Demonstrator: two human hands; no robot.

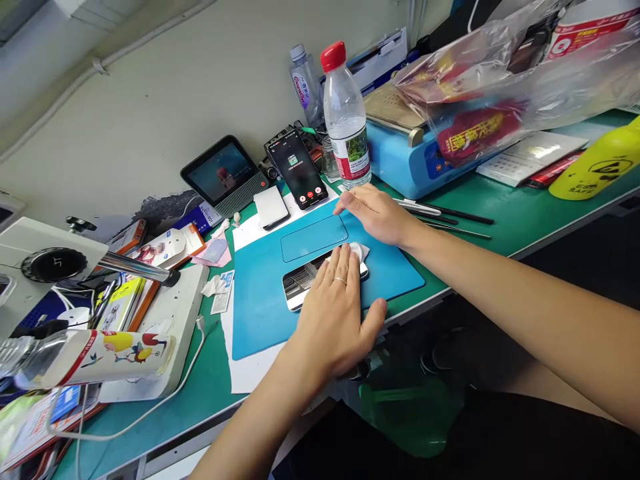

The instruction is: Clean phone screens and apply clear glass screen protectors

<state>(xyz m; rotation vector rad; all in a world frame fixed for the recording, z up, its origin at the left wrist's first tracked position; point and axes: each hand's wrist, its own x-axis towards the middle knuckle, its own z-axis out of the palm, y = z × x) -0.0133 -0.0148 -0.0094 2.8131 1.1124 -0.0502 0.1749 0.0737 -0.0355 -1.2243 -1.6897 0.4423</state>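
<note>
My left hand [335, 307] lies flat across a phone [299, 283], fingers stretched out and thumb apart, covering much of its screen. Bright shapes like reflections show on the phone's uncovered end. Something white, perhaps a pad or wipe [358, 252], sticks out beyond those fingertips; most of it is hidden. Just past the phone, a clear screen protector [314, 239] with a thin dark outline rests on the blue mat [265, 320]. My right hand [377, 212] is closed, its bent fingers and thumb at the protector's far right corner; the exact contact is hard to see.
Behind the mat stand a lit phone [299, 170], a smart display [223, 170], a white box [271, 207] and a red-capped bottle [347, 127]. Tweezers-like tools [450, 217] lie right, near a blue machine [405, 160]. A stand [170, 320] and a tilted bottle [110, 357] occupy the left.
</note>
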